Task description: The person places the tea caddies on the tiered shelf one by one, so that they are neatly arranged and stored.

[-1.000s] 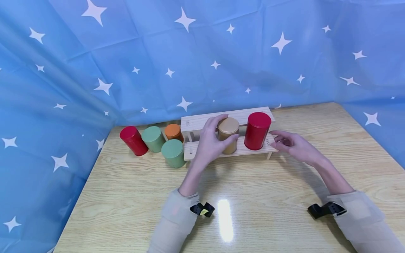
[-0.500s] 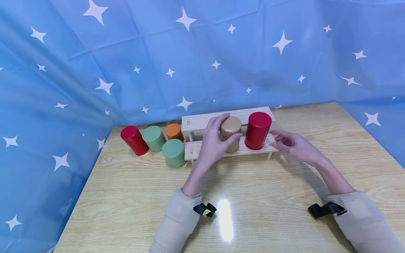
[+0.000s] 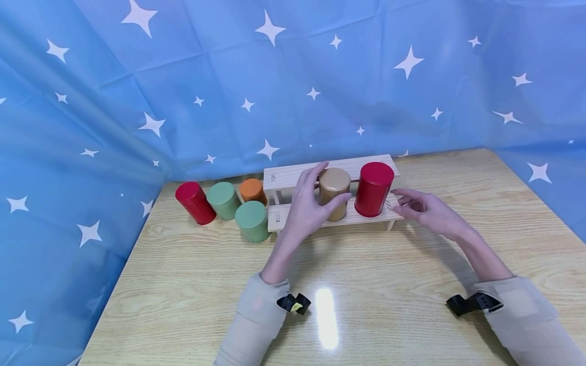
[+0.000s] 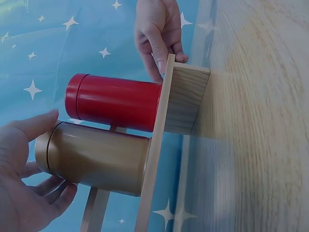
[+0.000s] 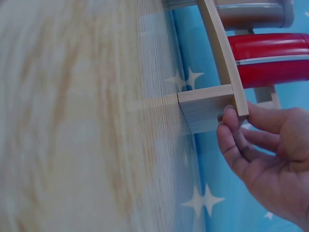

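A tan lidded canister (image 3: 335,201) stands upright on the lower tier of a two-tier wooden rack (image 3: 293,175). My left hand (image 3: 308,207) is loosely around it, with thumb in front and index finger stretched behind the lid. In the left wrist view the fingers curve beside the canister (image 4: 99,157) near its lid; firm contact cannot be told. Right of it on the same tier stands a tall red canister (image 3: 374,190). My right hand (image 3: 426,211) pinches the rack's right end, thumb above the board (image 5: 224,53) and fingers beneath.
On the wooden table (image 3: 183,284), left of the rack, stand another red canister (image 3: 196,204), two green canisters (image 3: 252,222) and an orange one (image 3: 253,190). A blue star-printed cloth (image 3: 220,76) hangs behind and at both sides.
The tan canister has shifted slightly right, toward the red one. Just now my left index finger has eased off its lid and the hand has drawn a little left. The right hand stays put.
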### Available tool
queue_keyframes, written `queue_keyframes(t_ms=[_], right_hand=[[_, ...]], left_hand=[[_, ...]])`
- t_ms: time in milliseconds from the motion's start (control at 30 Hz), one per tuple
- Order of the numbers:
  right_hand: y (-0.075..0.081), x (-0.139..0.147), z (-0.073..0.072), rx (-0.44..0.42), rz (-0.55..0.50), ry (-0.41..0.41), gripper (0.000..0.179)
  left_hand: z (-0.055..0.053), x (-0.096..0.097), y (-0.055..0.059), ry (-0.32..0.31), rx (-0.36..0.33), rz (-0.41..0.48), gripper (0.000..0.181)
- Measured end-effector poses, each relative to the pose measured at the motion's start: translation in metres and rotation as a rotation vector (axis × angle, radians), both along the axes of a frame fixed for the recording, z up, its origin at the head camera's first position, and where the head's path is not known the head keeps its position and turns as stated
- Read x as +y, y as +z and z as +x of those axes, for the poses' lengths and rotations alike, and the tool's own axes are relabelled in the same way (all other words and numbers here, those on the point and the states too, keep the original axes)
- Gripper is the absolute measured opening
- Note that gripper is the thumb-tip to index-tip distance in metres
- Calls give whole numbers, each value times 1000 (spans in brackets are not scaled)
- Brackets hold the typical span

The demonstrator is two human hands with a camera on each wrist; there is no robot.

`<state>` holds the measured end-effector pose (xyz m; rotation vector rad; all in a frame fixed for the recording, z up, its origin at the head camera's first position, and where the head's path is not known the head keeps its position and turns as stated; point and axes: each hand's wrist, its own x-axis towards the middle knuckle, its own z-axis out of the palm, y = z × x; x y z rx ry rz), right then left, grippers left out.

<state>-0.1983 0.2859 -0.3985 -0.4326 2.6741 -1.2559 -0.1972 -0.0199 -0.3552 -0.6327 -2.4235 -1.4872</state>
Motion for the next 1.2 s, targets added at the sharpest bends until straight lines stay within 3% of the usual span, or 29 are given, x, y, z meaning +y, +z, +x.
queue_keyframes(t_ms=[267, 700, 1200], right_hand=[[0, 1, -1, 1, 5, 0, 57], [0, 1, -1, 1, 9, -6, 57], [0, 0, 0, 14, -2, 14, 55]], left_hand=[[0, -1, 1, -2, -13, 4, 67], [-1, 3, -1, -5, -8, 25, 69], [2, -24, -3, -23, 15, 80, 66]])
